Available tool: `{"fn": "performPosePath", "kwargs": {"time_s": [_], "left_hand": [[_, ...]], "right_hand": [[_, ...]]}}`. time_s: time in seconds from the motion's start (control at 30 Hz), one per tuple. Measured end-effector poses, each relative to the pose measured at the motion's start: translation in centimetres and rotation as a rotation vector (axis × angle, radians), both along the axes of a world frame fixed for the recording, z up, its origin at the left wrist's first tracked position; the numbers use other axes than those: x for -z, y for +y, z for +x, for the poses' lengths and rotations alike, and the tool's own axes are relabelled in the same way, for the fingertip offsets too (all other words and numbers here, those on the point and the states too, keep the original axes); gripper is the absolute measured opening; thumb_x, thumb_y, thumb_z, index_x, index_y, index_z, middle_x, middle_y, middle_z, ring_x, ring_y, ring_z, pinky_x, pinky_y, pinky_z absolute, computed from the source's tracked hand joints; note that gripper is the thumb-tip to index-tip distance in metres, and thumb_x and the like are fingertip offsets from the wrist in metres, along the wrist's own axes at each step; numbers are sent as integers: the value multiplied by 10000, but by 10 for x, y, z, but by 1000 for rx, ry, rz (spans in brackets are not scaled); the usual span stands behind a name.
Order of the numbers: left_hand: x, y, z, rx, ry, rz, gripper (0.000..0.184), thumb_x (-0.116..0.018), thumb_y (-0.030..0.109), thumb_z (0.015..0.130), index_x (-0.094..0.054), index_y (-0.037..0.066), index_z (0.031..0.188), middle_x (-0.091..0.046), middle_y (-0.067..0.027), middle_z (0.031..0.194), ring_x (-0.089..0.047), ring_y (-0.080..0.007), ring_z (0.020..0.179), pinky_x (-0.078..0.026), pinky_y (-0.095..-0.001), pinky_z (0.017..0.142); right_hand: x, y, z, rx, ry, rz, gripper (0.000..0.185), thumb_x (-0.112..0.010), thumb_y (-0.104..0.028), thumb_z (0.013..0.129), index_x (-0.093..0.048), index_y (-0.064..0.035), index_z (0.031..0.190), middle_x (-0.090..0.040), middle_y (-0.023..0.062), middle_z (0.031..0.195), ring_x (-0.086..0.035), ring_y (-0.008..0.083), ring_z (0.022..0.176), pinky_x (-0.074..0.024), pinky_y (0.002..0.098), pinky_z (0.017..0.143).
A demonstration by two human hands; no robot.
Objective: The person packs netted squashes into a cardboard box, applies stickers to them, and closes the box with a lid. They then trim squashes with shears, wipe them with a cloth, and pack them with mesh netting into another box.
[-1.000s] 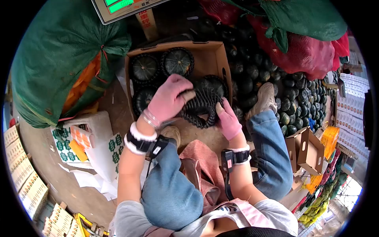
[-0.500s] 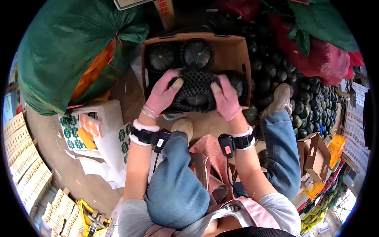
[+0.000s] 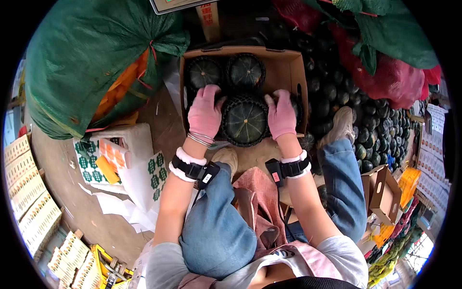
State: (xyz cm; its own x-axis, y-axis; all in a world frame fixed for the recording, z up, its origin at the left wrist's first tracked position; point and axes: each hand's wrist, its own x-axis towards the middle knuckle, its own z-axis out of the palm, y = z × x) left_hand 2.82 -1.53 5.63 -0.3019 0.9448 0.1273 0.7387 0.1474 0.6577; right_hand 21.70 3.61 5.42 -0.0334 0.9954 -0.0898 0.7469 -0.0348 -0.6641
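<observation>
A dark green squash (image 3: 245, 121) in a black mesh sleeve is held between my two pink-gloved hands, over the near side of an open cardboard box (image 3: 302, 72). My left hand (image 3: 206, 111) is wrapped against its left side, and my right hand (image 3: 281, 113) presses on its right side. Inside the box, two more sleeved squashes stand along the back, one at the left (image 3: 204, 73) and one in the middle (image 3: 246, 71). Another squash is partly hidden behind my right hand.
A large green mesh sack (image 3: 91, 62) stands at the left, above a white foam box (image 3: 139, 139) with sticker sheets. Many loose squashes (image 3: 370, 120) lie at the right, below red and green sacks. Small cardboard boxes (image 3: 385, 195) sit at the lower right.
The black mesh, earlier stretched between my hands, now sits around the squash with its top uncovered. My hands have moved to the squash's sides.
</observation>
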Motion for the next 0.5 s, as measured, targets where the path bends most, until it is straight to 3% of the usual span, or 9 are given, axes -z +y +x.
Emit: {"fn": "performPosePath", "kwargs": {"time_s": [0.07, 0.1, 0.2, 0.23, 0.27, 0.37, 0.4, 0.5], "left_hand": [[2, -5, 4, -85, -220, -39, 286, -619, 34, 788, -539, 59, 1061, -587, -184, 1025, -592, -352, 884, -485, -383, 740], [3, -8, 6, -129, -333, -61, 292, -622, 39, 786, -553, 64, 1068, -578, -189, 1064, -593, -348, 900, -487, -382, 750], [-32, -23, 1, 272, -173, 47, 296, -629, 153, 814, -606, 163, 1109, -545, -179, 1131, -584, -359, 925, -505, -380, 768], [-28, -23, 2, 297, -172, 40, 297, -624, 160, 821, -613, 167, 1118, -538, -178, 1143, -578, -358, 941, -499, -378, 792], [-22, -24, 2, 321, -167, 34, 299, -619, 167, 827, -620, 170, 1126, -531, -178, 1155, -572, -356, 958, -493, -376, 815], [-18, -20, -1, 329, -275, -32, 328, -585, 218, 864, -578, 157, 1186, -521, -176, 1164, -545, -365, 1011, -472, -387, 861], [-19, -20, -1, 324, -303, -54, 349, -582, 231, 868, -559, 152, 1208, -521, -177, 1162, -545, -368, 1011, -471, -387, 862], [-15, -19, -4, 340, -354, -120, 423, -577, 284, 875, -500, 131, 1262, -519, -178, 1156, -541, -374, 1019, -466, -385, 868]], "right_hand": [[-15, -8, -4, 107, -23, 31, 212, -524, -252, 902, -533, -67, 1005, -588, 168, 1033, -566, 403, 943, -491, 449, 744], [-19, -21, -3, 23, -22, 106, 205, -525, -228, 894, -537, -81, 1036, -577, 159, 1054, -557, 391, 973, -495, 445, 749], [-30, -67, 1, -180, -113, 236, 280, -517, -131, 861, -544, -137, 1140, -543, 126, 1125, -516, 356, 1063, -510, 430, 754], [-31, -77, -2, -219, -197, 225, 349, -507, -83, 845, -542, -166, 1182, -531, 111, 1152, -495, 343, 1094, -517, 424, 748], [-32, -78, -6, -161, -158, 233, 435, -478, -16, 821, -524, -189, 1218, -501, 122, 1191, -543, 358, 1018, -518, 420, 736], [-33, -69, -11, -48, -42, 14, 452, -459, -6, 828, -500, -180, 1244, -505, 140, 1162, -579, 374, 929, -511, 421, 750], [-29, -68, -10, -64, -20, 68, 468, -448, -4, 831, -479, -175, 1266, -503, 154, 1141, -593, 389, 861, -501, 430, 756], [-22, -63, -8, -64, -3, 64, 476, -427, 10, 833, -475, -171, 1271, -505, 157, 1130, -580, 393, 888, -495, 432, 763]]}}
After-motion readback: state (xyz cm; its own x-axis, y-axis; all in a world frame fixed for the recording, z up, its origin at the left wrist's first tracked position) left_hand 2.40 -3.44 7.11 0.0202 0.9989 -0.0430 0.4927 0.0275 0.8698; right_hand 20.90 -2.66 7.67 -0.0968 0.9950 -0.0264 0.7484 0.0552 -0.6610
